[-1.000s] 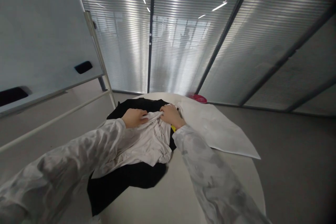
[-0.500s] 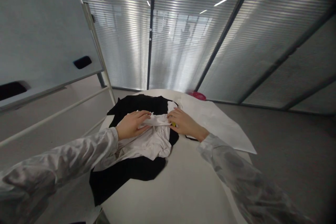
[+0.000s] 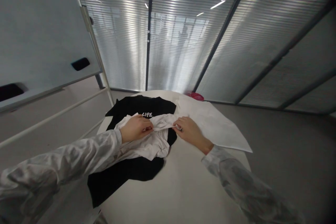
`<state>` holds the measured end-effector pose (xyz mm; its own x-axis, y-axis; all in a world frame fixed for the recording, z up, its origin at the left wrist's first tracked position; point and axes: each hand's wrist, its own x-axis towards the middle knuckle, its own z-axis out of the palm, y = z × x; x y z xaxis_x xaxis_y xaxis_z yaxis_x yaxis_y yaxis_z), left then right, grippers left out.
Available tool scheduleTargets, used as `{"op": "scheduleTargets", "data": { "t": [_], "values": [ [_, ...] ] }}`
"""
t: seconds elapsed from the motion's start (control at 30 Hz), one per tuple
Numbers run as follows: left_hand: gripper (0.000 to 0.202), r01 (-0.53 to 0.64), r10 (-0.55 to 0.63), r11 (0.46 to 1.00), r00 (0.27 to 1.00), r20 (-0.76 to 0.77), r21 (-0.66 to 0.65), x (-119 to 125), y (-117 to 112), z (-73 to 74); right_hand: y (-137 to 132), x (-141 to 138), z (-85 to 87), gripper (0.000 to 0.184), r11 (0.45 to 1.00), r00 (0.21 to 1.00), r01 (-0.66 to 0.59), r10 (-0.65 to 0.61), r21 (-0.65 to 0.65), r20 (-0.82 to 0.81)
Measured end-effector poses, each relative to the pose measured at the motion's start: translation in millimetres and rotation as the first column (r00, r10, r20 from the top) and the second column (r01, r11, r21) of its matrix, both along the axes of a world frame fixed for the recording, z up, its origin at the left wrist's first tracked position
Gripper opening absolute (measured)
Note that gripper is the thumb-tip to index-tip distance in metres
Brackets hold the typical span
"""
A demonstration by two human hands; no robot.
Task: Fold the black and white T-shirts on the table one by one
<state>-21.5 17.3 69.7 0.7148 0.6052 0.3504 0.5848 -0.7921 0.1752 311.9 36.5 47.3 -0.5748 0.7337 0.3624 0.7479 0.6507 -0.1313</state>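
Observation:
A crumpled white garment (image 3: 149,143) lies on top of a black T-shirt (image 3: 131,171) with white lettering, on a round white table (image 3: 183,189). My left hand (image 3: 135,131) is closed, pinching the upper edge of the white garment. To its right, my right hand (image 3: 190,131) pinches the same edge, which stretches between both hands just above the black shirt.
A flat white cloth (image 3: 215,122) lies on the table's right side. A pink round object (image 3: 195,96) sits at the far edge. A whiteboard on a stand (image 3: 47,31) is at the left, and glass walls with blinds (image 3: 210,31) are behind.
Both hands have drawn the white garment's edge toward me and apart, uncovering the lettering on the black shirt. My right hand has moved to the right.

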Motion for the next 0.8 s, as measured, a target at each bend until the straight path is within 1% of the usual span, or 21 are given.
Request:
{"op": "scheduleTargets", "data": {
  "t": [0.07, 0.1, 0.13, 0.2, 0.27, 0.33, 0.4, 0.43, 0.47, 0.5, 0.53, 0.57, 0.6, 0.63, 0.67, 0.7, 0.73, 0.8],
  "values": [
    [0.023, 0.003, -0.002, 0.998, 1.000, -0.020, 0.057, 5, -9, 1.3, -7, -7, -5.3, 0.015, 0.997, 0.991, 0.081, -0.081, -0.004, -0.108],
    [0.022, -0.014, 0.014, 0.998, 1.000, -0.008, 0.063, 8, -13, 1.5, -12, -12, -7.9, 0.015, 0.993, 0.977, 0.118, -0.120, -0.019, -0.178],
    [0.022, -0.047, 0.045, 0.998, 0.999, 0.026, 0.043, 11, -16, 1.9, -17, -18, -10.6, 0.016, 0.988, 0.953, 0.148, -0.157, -0.054, -0.258],
    [0.020, -0.125, 0.135, 0.989, 0.981, 0.139, -0.076, 19, -23, 4.2, -30, -32, -16.2, 0.022, 0.970, 0.873, 0.152, -0.222, -0.190, -0.434],
    [0.021, -0.163, 0.220, 0.961, 0.941, 0.257, -0.226, 27, -28, 8.9, -42, -47, -22.0, 0.029, 0.935, 0.761, 0.054, -0.265, -0.350, -0.592],
    [0.023, -0.145, 0.251, 0.939, 0.908, 0.336, -0.312, 34, -31, 15.0, -53, -60, -27.6, 0.033, 0.883, 0.622, -0.081, -0.317, -0.461, -0.716],
    [0.025, -0.098, 0.217, 0.942, 0.907, 0.361, -0.321, 38, -34, 19.9, -60, -68, -31.8, 0.034, 0.841, 0.483, -0.166, -0.386, -0.515, -0.786],
    [0.026, -0.068, 0.183, 0.949, 0.915, 0.359, -0.309, 38, -35, 21.3, -62, -69, -32.9, 0.033, 0.832, 0.439, -0.180, -0.409, -0.525, -0.800],
    [0.026, -0.036, 0.143, 0.955, 0.926, 0.349, -0.295, 38, -35, 21.7, -63, -67, -33.1, 0.032, 0.838, 0.427, -0.169, -0.412, -0.519, -0.805],
    [0.027, 0.000, 0.097, 0.961, 0.937, 0.336, -0.277, 36, -35, 21.2, -61, -63, -32.4, 0.030, 0.860, 0.452, -0.133, -0.390, -0.493, -0.803],
    [0.027, 0.039, 0.048, 0.965, 0.945, 0.322, -0.258, 33, -35, 20.1, -58, -57, -30.9, 0.028, 0.895, 0.505, -0.081, -0.343, -0.439, -0.792],
    [0.027, 0.079, -0.002, 0.968, 0.952, 0.307, -0.239, 30, -34, 18.4, -53, -49, -28.9, 0.028, 0.934, 0.579, -0.026, -0.277, -0.357, -0.767],
    [0.026, 0.121, -0.053, 0.967, 0.956, 0.288, -0.223, 27, -33, 16.6, -46, -39, -26.6, 0.033, 0.966, 0.661, 0.016, -0.205, -0.260, -0.722],
    [0.025, 0.161, -0.102, 0.965, 0.958, 0.268, -0.208, 24, -32, 14.9, -38, -29, -24.5, 0.039, 0.985, 0.742, 0.040, -0.141, -0.166, -0.655],
    [0.024, 0.199, -0.149, 0.960, 0.958, 0.244, -0.197, 21, -30, 13.4, -28, -18, -22.9, 0.047, 0.995, 0.815, 0.045, -0.089, -0.092, -0.572],
    [0.023, 0.234, -0.192, 0.954, 0.957, 0.218, -0.189, 18, -29, 12.1, -18, -7, -22.0, 0.054, 0.998, 0.877, 0.034, -0.054, -0.051, -0.477],
    [0.022, 0.265, -0.229, 0.947, 0.954, 0.192, -0.184, 15, -27, 10.9, -7, 3, -21.8, 0.059, 0.999, 0.926, 0.018, -0.032, -0.040, -0.377],
    [0.019, 0.299, -0.277, 0.937, 0.951, 0.140, -0.178, 11, -25, 8.2, 12, 20, -23.1, 0.065, 0.998, 0.983, -0.012, 0.002, -0.056, -0.182]
  ]
}}
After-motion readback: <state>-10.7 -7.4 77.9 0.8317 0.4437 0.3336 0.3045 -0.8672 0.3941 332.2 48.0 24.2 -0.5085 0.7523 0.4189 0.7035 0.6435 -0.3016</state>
